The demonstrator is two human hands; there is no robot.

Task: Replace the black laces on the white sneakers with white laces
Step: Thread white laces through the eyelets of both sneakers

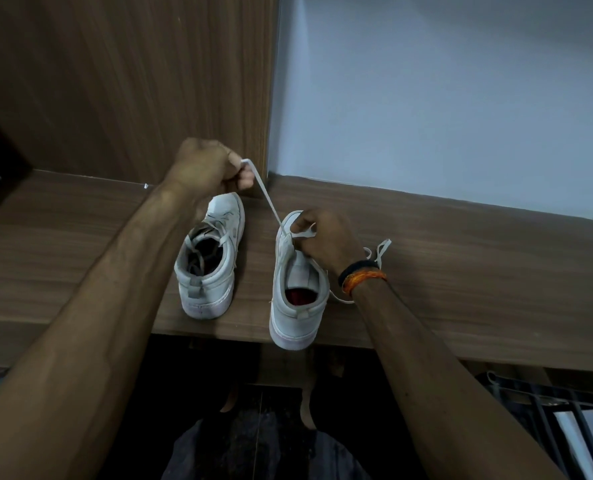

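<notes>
The left hand (206, 166) is curling into a fist around one end of a flat white cotton lace (266, 199), drawing it up taut from the toe end of the right-hand white leather sneaker (296, 289). The right hand (326, 239), wearing a black and orange thread band at the wrist (360, 276), is pinching the lace's other strand against that shoe's front eyelets, its free tail lying on the wood just past the wrist. That shoe is sitting on the brown wood-grain shelf (461, 271) with its heel hanging over the front edge. Just beside it, the other white sneaker (212, 261) is standing with pale laces already through it. No black lace is showing. A harder pull, I judge, could leave the two ends uneven or tip the overhanging shoe to the floor.
</notes>
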